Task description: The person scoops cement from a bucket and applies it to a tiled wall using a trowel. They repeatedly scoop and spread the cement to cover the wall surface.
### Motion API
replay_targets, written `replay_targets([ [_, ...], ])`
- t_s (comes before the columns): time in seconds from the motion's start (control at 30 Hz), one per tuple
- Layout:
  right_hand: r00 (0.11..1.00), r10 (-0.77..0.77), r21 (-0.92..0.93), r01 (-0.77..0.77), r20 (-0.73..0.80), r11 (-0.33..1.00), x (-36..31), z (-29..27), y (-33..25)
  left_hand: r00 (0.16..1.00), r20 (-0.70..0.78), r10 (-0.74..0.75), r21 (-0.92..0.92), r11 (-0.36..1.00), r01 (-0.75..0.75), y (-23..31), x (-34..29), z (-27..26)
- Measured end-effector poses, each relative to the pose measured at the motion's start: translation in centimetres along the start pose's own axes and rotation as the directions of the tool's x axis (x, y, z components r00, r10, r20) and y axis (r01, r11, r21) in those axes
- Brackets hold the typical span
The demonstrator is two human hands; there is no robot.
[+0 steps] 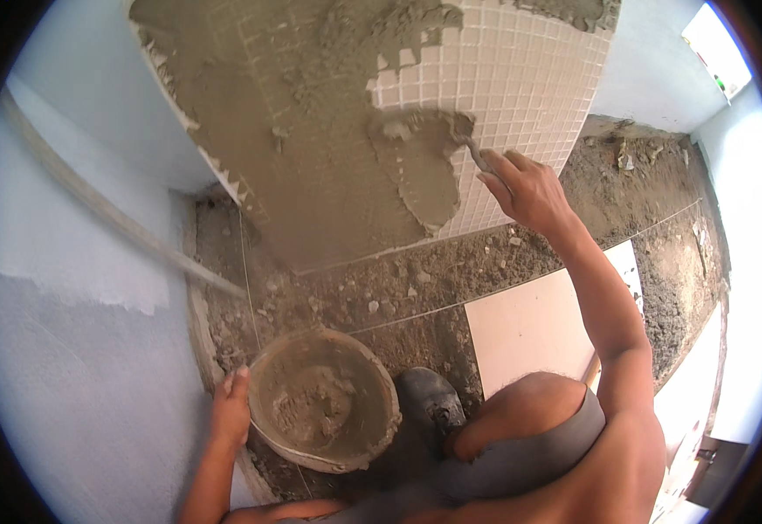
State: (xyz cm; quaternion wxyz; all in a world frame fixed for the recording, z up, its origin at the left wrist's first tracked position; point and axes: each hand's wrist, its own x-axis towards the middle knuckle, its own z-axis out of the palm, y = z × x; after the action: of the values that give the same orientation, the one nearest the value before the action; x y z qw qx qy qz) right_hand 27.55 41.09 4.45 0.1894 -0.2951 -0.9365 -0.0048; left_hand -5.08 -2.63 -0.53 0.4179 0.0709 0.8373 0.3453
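Head view — trowel [475,155] within right fingers [520,162]

1. Through my feed I see a rough, grey-brown floor [477,262] strewn with small stones [374,306].
2. On it I see a round bucket [374,384].
3. To its right I make out a flat, pale tile [525,323], with a dark shoe [431,397] between them.

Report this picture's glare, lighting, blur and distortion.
Head view: upper-right opening blown out white; head view: left wall dimmer, bluish; head view: right hand fairly sharp; head view: edges bow near the dark fisheye border.
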Motion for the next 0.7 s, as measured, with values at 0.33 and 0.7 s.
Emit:
replay_targets([
  [0.33,0.864,0.443,0.492,-0.286,-0.238,0.822,0.5,-2.4,2.7,0.998,-0.012,0.059,0.002,0.998,-0.059,0.0,-0.4,0.4],
  [0.7,0.883,0.054,-0.007,-0.057,0.466,0.998,-7.1,2.9,0.6,0.999,0.011,0.038,-0.048,0.998,-0.038,0.5,-0.7,0.2],
])
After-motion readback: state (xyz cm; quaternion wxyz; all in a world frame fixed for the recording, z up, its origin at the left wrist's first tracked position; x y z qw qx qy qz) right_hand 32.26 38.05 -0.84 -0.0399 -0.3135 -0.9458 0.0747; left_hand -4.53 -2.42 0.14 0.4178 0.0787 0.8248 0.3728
